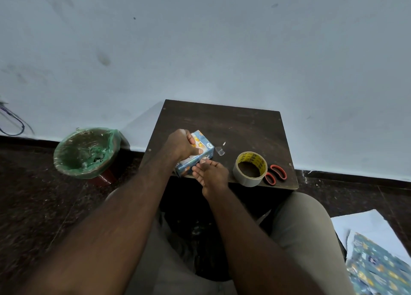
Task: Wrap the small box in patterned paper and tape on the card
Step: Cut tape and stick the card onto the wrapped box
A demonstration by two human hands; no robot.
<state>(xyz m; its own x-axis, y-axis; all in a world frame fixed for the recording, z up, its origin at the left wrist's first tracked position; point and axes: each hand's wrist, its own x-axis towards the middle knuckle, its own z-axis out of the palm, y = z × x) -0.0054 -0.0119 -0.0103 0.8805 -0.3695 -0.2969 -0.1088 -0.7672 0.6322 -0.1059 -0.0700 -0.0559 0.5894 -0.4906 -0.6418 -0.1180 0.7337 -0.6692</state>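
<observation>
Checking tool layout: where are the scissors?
Head view: scissors lie at the table's near right corner, just right of the tape roll.

The small box (pixel 201 153) is covered in blue patterned paper with orange, yellow and white figures. It rests on its long side at the near left of the table (pixel 244 125), set at an angle to the table's edge. The left hand (pixel 181 146) grips it from above; the straight fingers of the right hand (pixel 211 172) touch its near face. The tape roll (pixel 245 181), brownish with a yellow printed core, lies flat to the right of the box. Spare patterned paper (pixel 378 270) lies on the floor.
</observation>
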